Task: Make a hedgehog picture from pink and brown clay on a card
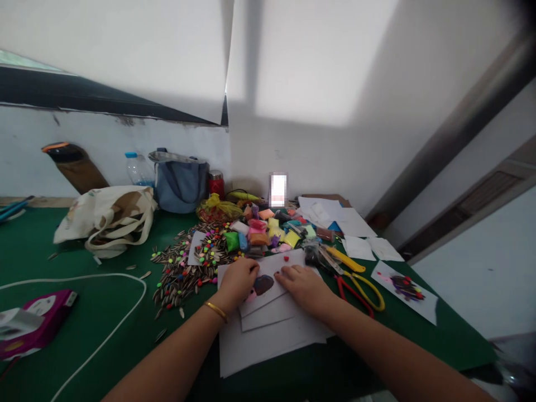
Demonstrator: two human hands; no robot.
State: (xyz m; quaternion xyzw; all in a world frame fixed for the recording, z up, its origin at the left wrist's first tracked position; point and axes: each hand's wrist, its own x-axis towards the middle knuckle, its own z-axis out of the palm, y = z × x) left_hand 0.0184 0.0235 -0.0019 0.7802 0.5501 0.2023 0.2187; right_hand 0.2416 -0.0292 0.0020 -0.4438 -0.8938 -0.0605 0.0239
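The left hand (238, 281) and right hand (305, 288) lie open, pressing on the white paper (280, 263), and a careless push could smear the dark clay (263, 285) or scatter the sunflower seeds (178, 279).

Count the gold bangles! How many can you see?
1. The gold bangle is on the left wrist, just behind the left hand. The right arm shows none.

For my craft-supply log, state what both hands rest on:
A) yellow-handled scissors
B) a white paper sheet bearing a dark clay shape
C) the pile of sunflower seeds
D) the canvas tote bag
B. The left hand and right hand both lie on the white paper sheet, with the dark clay shape between them.
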